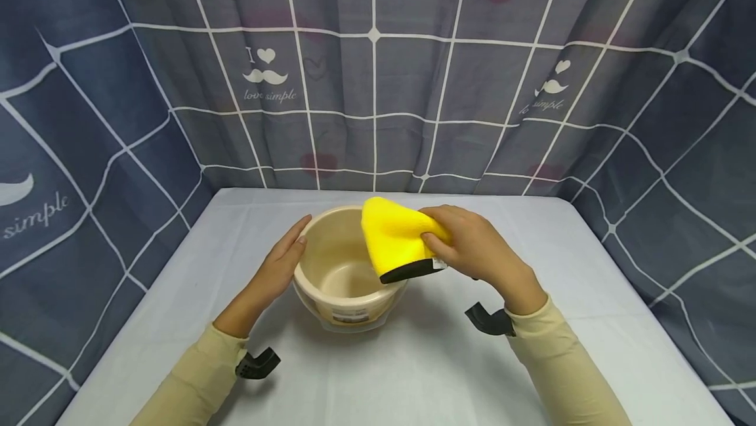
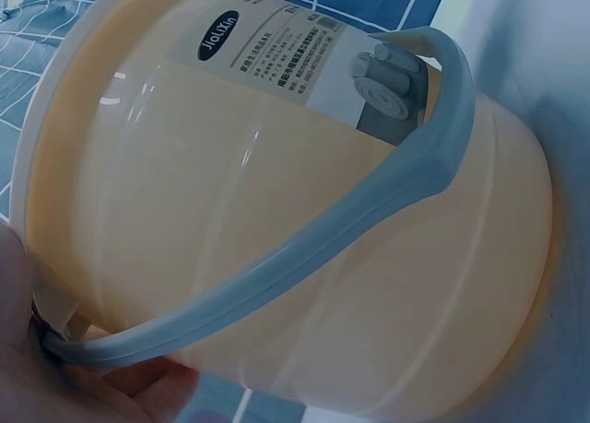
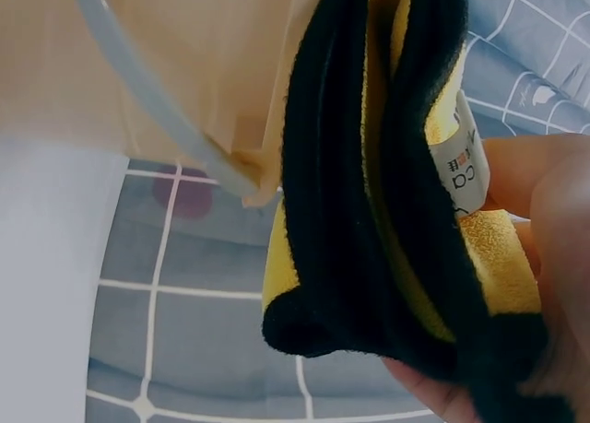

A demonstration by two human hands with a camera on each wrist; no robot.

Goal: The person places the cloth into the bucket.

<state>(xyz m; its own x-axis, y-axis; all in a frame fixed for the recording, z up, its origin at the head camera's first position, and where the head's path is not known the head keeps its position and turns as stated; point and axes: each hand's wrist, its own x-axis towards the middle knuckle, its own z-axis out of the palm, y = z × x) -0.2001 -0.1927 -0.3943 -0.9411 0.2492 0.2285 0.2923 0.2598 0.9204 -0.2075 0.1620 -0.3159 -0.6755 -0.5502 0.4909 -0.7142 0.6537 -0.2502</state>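
Observation:
A cream plastic bucket [image 1: 319, 262] stands on the table, with its mouth facing up toward the head camera. My left hand [image 1: 283, 262] holds it at the left side of the rim, thumb near the top edge and fingers along the outer wall by the handle's joint. The grey-blue handle [image 2: 304, 252] hangs down against the bucket's side. Over the right part of the mouth, my right hand [image 1: 472, 239] grips a folded yellow towel [image 1: 392, 232] with black edging. Its layers and white tag [image 3: 461, 170] show in the right wrist view.
A white cloth covers the table [image 1: 449, 373]. Grey checked curtains [image 1: 407, 85] stand behind it and along both sides. A printed label [image 2: 286, 54] is on the bucket. Black straps or mounts [image 1: 490, 319] stick out at both wrists.

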